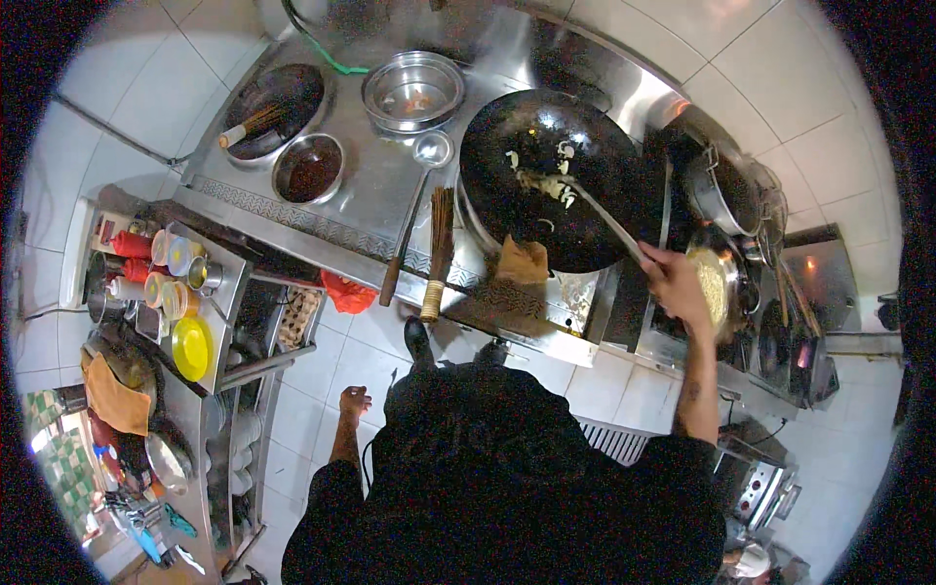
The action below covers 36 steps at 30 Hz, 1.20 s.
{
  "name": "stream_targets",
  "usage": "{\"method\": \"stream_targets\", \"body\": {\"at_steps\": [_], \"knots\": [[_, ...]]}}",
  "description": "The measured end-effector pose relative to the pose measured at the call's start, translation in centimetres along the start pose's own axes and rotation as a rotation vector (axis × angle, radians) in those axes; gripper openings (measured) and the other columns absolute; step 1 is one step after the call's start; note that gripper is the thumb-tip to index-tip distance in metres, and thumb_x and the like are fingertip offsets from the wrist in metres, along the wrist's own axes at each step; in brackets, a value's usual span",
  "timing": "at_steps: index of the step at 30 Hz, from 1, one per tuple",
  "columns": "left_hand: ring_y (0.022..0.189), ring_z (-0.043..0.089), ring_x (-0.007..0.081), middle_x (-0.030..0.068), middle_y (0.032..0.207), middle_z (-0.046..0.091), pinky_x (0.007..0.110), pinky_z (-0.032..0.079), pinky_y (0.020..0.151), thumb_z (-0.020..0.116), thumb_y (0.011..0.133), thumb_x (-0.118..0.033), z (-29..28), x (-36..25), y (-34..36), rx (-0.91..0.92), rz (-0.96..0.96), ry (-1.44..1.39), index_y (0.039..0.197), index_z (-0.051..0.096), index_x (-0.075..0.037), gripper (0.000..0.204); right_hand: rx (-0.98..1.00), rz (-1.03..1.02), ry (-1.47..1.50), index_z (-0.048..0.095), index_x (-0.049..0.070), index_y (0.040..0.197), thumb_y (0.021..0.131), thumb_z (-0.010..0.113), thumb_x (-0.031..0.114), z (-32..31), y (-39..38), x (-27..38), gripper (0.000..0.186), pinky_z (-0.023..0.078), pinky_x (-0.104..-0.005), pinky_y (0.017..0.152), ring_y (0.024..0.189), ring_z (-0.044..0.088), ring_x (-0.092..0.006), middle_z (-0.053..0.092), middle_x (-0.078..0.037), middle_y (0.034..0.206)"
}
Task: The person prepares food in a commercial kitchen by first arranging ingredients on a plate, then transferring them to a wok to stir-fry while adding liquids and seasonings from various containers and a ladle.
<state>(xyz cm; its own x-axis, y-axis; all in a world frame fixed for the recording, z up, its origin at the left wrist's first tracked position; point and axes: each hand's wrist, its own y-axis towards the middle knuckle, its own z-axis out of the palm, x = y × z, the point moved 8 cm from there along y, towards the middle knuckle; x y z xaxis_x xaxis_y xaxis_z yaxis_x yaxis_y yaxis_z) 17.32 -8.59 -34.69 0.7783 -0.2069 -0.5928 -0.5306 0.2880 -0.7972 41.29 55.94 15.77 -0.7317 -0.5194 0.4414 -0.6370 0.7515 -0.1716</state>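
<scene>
My right hand [673, 278] grips a long metal-handled utensil [606, 214], its head down in a large black wok [517, 205] among pale pieces of food [556, 187]. A folded tan cloth [524, 261] rests at the wok's near rim. Beside that hand, to the right, sits a pan of pale yellow food [714, 278]. My left hand [355, 400] hangs low by my side, empty, fingers loosely curled and slightly apart. A bamboo brush [438, 253] and a long-handled ladle [405, 234] lie left of the wok.
Steel bowls [412, 88], a dark sauce bowl [307, 168] and a smaller wok with brush [273, 102] occupy the stove top. A side shelf [219, 361] at left holds squeeze bottles, containers and a yellow plate [192, 348]. Pots [721, 190] stand at right. A red bag [346, 292] is below the stove's edge.
</scene>
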Motion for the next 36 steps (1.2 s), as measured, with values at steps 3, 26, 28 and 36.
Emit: {"method": "stream_targets", "body": {"at_steps": [3,26,28,36], "knots": [[0.05,0.059,0.0202,0.0107,0.066,0.063,0.03,0.043,0.04,0.063,0.093,-0.024,-1.6,1.8,0.1,-0.034,-0.013,0.157,0.09,0.06,-0.006,0.019,0.213,0.232,0.122,0.065,0.007,0.127,0.094,0.063,0.025,-2.4,-3.0,-1.3,0.037,0.049,-0.0316,0.05,0.048,0.058,-0.0163,0.065,-0.008,0.065],[0.056,0.044,0.0191,0.0059,0.067,0.042,0.032,0.038,0.047,0.052,0.088,-0.04,-1.9,0.0,-2.3,0.118,-0.188,0.034,0.083,0.053,-0.014,0.027,-0.101,0.034,-0.01,0.068,0.011,0.121,0.09,0.066,0.02,1.6,-3.4,-3.3,0.033,0.053,-0.046,0.077,0.086,0.065,-0.0451,0.066,-0.027,0.093],[0.059,0.043,0.0188,0.0042,0.07,0.04,0.032,0.036,0.049,0.053,0.086,-0.044,-3.9,0.5,-3.4,0.054,-0.215,0.17,0.08,0.051,-0.016,0.028,-0.146,0.038,0.006,0.069,0.011,0.12,0.09,0.066,0.02,0.2,-5.1,-5.3,0.032,0.053,-0.0454,0.077,0.085,0.065,-0.0445,0.067,-0.027,0.092],[0.053,0.037,0.0154,0.0007,0.066,0.036,0.035,0.033,0.047,0.055,0.095,-0.03,-8.1,3.6,-10.3,-0.202,-0.507,-0.221,0.082,0.049,-0.011,0.024,-0.09,0.055,0.159,0.068,0.008,0.121,0.092,0.066,0.022,3.0,-3.3,-9.5,0.032,0.052,-0.0438,0.075,0.079,0.069,-0.0372,0.071,-0.02,0.093]]}}
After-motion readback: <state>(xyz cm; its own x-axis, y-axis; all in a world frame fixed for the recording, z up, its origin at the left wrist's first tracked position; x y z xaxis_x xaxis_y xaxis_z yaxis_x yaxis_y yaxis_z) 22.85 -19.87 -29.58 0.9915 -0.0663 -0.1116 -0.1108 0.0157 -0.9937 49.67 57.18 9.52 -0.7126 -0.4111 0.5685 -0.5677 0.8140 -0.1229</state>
